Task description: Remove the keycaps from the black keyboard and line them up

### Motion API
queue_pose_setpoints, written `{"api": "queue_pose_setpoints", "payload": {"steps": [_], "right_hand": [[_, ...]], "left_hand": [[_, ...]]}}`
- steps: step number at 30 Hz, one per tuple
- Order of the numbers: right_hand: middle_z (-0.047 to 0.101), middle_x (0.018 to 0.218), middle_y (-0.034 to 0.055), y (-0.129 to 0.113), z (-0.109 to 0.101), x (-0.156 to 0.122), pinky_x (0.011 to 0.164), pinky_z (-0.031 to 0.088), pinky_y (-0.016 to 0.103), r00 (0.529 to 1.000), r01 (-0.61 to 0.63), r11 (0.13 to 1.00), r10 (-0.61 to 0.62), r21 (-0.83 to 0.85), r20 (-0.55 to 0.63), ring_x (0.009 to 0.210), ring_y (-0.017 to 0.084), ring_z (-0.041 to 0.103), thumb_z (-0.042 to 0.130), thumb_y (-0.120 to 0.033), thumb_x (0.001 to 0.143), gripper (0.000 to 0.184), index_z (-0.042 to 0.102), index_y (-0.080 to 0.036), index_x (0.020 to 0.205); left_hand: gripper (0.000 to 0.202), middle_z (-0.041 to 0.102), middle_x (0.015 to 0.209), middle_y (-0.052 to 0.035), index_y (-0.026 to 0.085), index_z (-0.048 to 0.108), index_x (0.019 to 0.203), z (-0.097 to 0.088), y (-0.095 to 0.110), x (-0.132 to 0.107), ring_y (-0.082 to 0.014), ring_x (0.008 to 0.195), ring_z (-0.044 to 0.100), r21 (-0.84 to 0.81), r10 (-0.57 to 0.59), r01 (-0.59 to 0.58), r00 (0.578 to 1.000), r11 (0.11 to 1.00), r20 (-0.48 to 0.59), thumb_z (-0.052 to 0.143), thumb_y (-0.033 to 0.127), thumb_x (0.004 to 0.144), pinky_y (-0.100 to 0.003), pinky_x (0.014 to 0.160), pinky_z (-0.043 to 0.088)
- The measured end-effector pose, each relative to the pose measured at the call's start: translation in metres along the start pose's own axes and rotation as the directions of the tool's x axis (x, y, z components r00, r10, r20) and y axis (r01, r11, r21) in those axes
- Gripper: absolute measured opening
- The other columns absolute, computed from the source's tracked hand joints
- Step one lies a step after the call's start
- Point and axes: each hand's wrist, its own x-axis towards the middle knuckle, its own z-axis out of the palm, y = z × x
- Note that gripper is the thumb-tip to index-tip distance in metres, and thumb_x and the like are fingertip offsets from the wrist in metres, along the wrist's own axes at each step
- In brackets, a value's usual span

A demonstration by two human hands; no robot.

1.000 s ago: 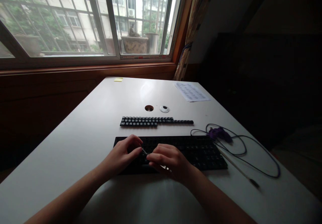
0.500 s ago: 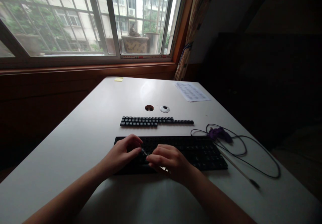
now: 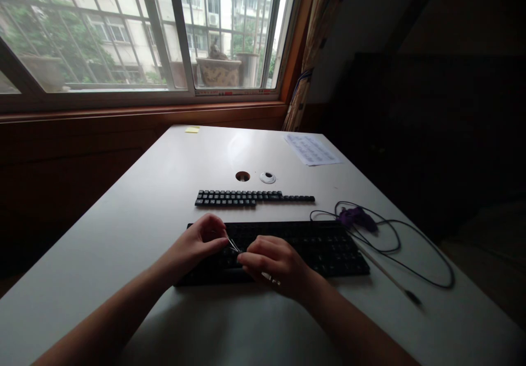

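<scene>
Over the left part of a black keyboard, both of my hands work close together. What looks like a wire keycap puller spans the gap between them, its thin metal wires splayed. My left hand has its thumb and curled fingers closed at the upper left end of the wires. My right hand pinches their lower right end, fingers curled, and a pale shiny piece shows under its palm. Whether a keycap sits in the right fingertips is too small to tell. Loose black keycaps stand in rows behind the keyboard.
On the white table a dark cable loops at the right beside a purple cloth-like bundle. Behind the keycaps are a round hole and its white cover. Printed papers and a yellow note lie farther back.
My left hand has shifted slightly up and left, away from the right fingertips, and more of the metal wires shows between the hands. My right hand stays nearly in place.
</scene>
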Motion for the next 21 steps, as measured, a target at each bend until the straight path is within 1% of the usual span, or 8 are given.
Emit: {"api": "queue_pose_setpoints", "payload": {"steps": [3,6,10,13,16,17,19,21], "right_hand": [[0.061,0.075,0.0008,-0.001,0.001,0.000,0.059,0.044,0.024,1.000,0.002,1.000,-0.003,-0.017,-0.012,0.063,0.011,0.052,0.058,-0.012,0.090,0.016,0.058,-0.018,0.105],[0.061,0.073,0.0002,-0.002,0.001,0.000,0.059,0.044,0.024,0.999,-0.007,1.000,0.006,-0.025,-0.042,0.062,0.011,0.052,0.057,-0.010,0.090,0.018,0.057,-0.018,0.105],[0.059,0.072,-0.0002,-0.003,-0.002,0.000,0.060,0.043,0.027,0.993,-0.039,0.998,0.034,-0.048,-0.111,0.062,0.012,0.050,0.057,-0.008,0.087,0.021,0.056,-0.019,0.105],[0.055,0.073,0.0003,-0.004,-0.005,-0.001,0.063,0.043,0.029,0.982,-0.104,0.987,0.082,-0.123,-0.171,0.066,0.015,0.048,0.055,-0.008,0.086,0.020,0.056,-0.020,0.103],[0.053,0.085,0.0048,-0.004,-0.005,-0.004,0.071,0.045,0.035,0.960,-0.212,0.955,0.164,-0.208,-0.226,0.080,0.019,0.049,0.053,-0.008,0.085,0.022,0.056,-0.021,0.103],[0.052,0.089,0.0064,-0.003,-0.005,-0.005,0.074,0.046,0.037,0.957,-0.233,0.950,0.186,-0.206,-0.223,0.085,0.021,0.049,0.051,-0.008,0.085,0.024,0.055,-0.020,0.105],[0.051,0.096,0.0081,-0.001,-0.002,-0.007,0.078,0.047,0.040,0.962,-0.229,0.961,0.198,-0.158,-0.190,0.091,0.022,0.049,0.047,-0.006,0.086,0.029,0.053,-0.020,0.111],[0.050,0.099,0.0082,0.001,0.002,-0.009,0.077,0.050,0.038,0.973,-0.201,0.974,0.185,-0.108,-0.140,0.090,0.021,0.049,0.042,-0.005,0.088,0.034,0.051,-0.020,0.118]], "left_hand": [[0.024,0.062,0.092,-0.0022,0.019,0.054,0.094,-0.001,-0.001,0.000,-0.0181,0.087,0.062,-0.032,0.001,-0.002,1.000,0.999,-0.013,0.072,0.028,0.082,-0.032,0.079,0.049],[0.027,0.062,0.096,-0.0028,0.020,0.055,0.101,-0.002,-0.003,0.000,-0.0206,0.094,0.065,-0.060,-0.017,0.015,0.999,0.998,-0.029,0.072,0.028,0.082,-0.034,0.085,0.050],[0.033,0.061,0.097,-0.0014,0.021,0.054,0.110,-0.001,-0.002,-0.001,-0.0216,0.095,0.067,-0.102,-0.039,0.033,0.997,0.994,-0.062,0.071,0.029,0.083,-0.035,0.087,0.051],[0.031,0.060,0.103,-0.0024,0.021,0.053,0.110,0.000,0.001,-0.003,-0.0227,0.097,0.067,-0.140,-0.033,0.023,0.997,0.990,-0.070,0.069,0.030,0.085,-0.036,0.088,0.051],[0.029,0.060,0.104,-0.0032,0.020,0.053,0.109,0.003,0.003,-0.003,-0.0226,0.097,0.067,-0.166,-0.017,0.007,0.998,0.986,-0.062,0.068,0.030,0.086,-0.036,0.088,0.051],[0.029,0.061,0.104,-0.0033,0.020,0.053,0.109,0.005,0.003,-0.004,-0.0223,0.096,0.068,-0.176,-0.015,0.005,0.998,0.984,-0.054,0.067,0.030,0.086,-0.036,0.088,0.051],[0.029,0.062,0.103,-0.0036,0.020,0.053,0.109,0.007,0.002,-0.004,-0.0224,0.096,0.068,-0.196,-0.016,0.009,0.999,0.981,-0.031,0.068,0.030,0.086,-0.036,0.087,0.052],[0.030,0.062,0.102,-0.0039,0.020,0.054,0.109,0.010,0.001,-0.006,-0.0226,0.096,0.068,-0.216,-0.016,0.014,1.000,0.976,-0.008,0.070,0.029,0.085,-0.036,0.087,0.052]]}}
